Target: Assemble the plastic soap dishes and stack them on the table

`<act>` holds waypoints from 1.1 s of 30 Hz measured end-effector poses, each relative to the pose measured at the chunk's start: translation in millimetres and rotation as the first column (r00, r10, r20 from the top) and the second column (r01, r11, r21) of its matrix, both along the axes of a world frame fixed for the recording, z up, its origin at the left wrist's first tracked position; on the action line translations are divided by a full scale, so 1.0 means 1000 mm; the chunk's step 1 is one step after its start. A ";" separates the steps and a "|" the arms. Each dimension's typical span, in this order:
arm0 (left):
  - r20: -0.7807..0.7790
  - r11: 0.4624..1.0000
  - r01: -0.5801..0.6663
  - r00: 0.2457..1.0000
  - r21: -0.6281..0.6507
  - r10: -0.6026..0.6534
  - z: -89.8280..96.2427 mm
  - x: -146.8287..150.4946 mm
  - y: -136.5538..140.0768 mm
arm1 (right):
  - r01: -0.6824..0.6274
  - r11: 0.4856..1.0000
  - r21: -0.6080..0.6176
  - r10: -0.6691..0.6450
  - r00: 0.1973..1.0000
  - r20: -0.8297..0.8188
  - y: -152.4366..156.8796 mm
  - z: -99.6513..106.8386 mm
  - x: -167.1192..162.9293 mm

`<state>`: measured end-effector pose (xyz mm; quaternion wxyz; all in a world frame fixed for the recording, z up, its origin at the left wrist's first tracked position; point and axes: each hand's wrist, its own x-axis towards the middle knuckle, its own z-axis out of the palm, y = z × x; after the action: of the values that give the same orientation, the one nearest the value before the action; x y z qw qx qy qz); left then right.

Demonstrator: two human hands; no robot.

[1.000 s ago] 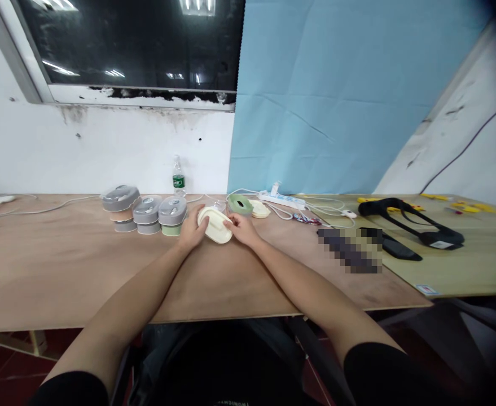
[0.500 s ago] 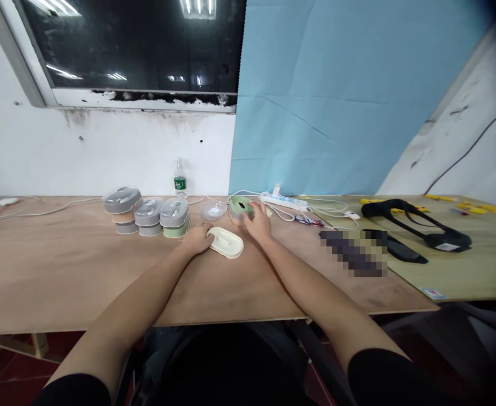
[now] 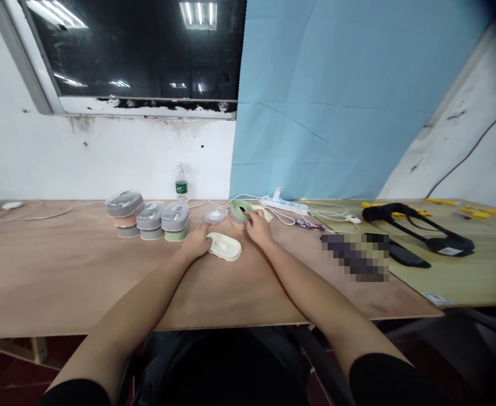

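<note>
A shallow cream oval tray [image 3: 224, 247], which looks like a lunch box insert or lid, rests on the wooden table [image 3: 104, 282]. My left hand [image 3: 197, 241] is closed on its left end. Farther back stands a lunch box [image 3: 240, 210] with a green upper part, a dark spot inside it and a peach lower part. My right hand [image 3: 258, 227] is closed at its right side, index finger reaching over the rim; some fingertips are hidden. Behind that hand lies another cream piece [image 3: 266, 212], partly covered. A clear plastic lid [image 3: 214, 213] lies between the hands, farther back.
Stacked lunch boxes with grey lids [image 3: 150, 215] stand at left, near a water bottle [image 3: 181, 183]. A white power strip [image 3: 285, 204] and cables lie behind my right hand. To the right are a black headset strap [image 3: 425, 225], a blurred-out object [image 3: 355, 258] and yellow pieces [image 3: 480, 211].
My right hand has drawn its fingers in at the lunch box's right side, uncovering more of the cream piece behind. The cream tray has shifted slightly left with my left hand. The view tilts up slightly.
</note>
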<state>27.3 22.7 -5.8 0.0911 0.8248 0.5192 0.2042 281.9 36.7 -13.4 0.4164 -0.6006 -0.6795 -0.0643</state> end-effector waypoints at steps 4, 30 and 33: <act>0.016 1.000 0.000 1.000 -0.004 0.000 0.000 0.000 0.000 | 0.009 1.000 -0.001 -0.009 1.000 0.016 0.000 -0.001 -0.002; 0.103 0.998 -0.052 0.993 0.018 0.050 0.001 -0.001 0.002 | -0.016 0.965 0.263 0.049 0.992 -0.117 -0.024 0.019 -0.022; 0.261 0.993 -0.051 0.965 0.104 0.022 0.009 -0.001 -0.005 | -0.147 0.958 0.246 0.176 0.979 -0.099 -0.032 0.020 -0.032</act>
<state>25.8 17.6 3.2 0.1091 0.7850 0.5060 0.3402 249.9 4.6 6.9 0.5292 -0.4916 -0.6875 -0.0750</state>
